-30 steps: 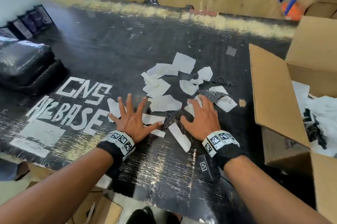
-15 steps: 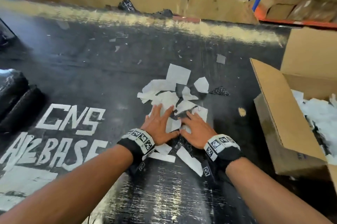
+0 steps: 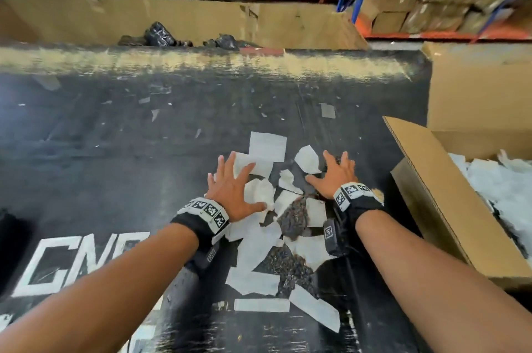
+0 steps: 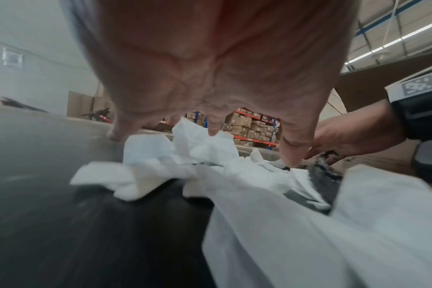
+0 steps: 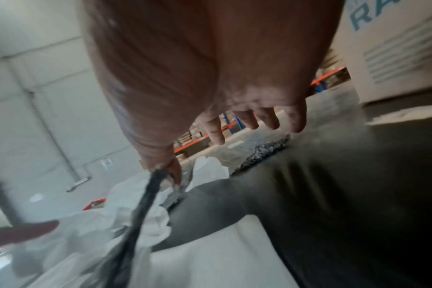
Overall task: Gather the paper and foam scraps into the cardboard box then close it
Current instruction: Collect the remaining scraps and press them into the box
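On the black bench (image 3: 115,157), towards its right side and nearer the front edge than the back, lay the pile of white paper scraps (image 3: 260,243) mixed with dark foam scraps (image 3: 293,216). Left hand (image 3: 233,193) was flat on the left side of the pile, fingers straight and spread, palm pressing paper, gripping nothing. Left wrist view confirmed this: fingertips (image 4: 213,128) rested on crumpled white paper (image 4: 205,148), none curled round it. Right hand (image 3: 334,177) was on the right side of the pile, fingers spread and reaching over a dark foam piece at the pile's far right; thumb lay against the scraps. Right wrist view showed the fingers (image 5: 216,134) extended and apart above the bench with a grainy foam piece (image 5: 261,154) just beyond them; nothing was grasped. Both hands thus released, pressing only.

Several scraps lay loose behind the wrists, towards the front edge: a long paper strip (image 3: 262,305) and an angled one (image 3: 316,314) beside it.

Cardboard box (image 3: 449,208) stood at the right edge of the bench, flaps up, just beside the right forearm. White scraps (image 3: 506,188) were already inside it. White painted lettering (image 3: 72,263) marked the bench's front left part. One small tan crumb (image 3: 378,194) lay between right wrist and box.
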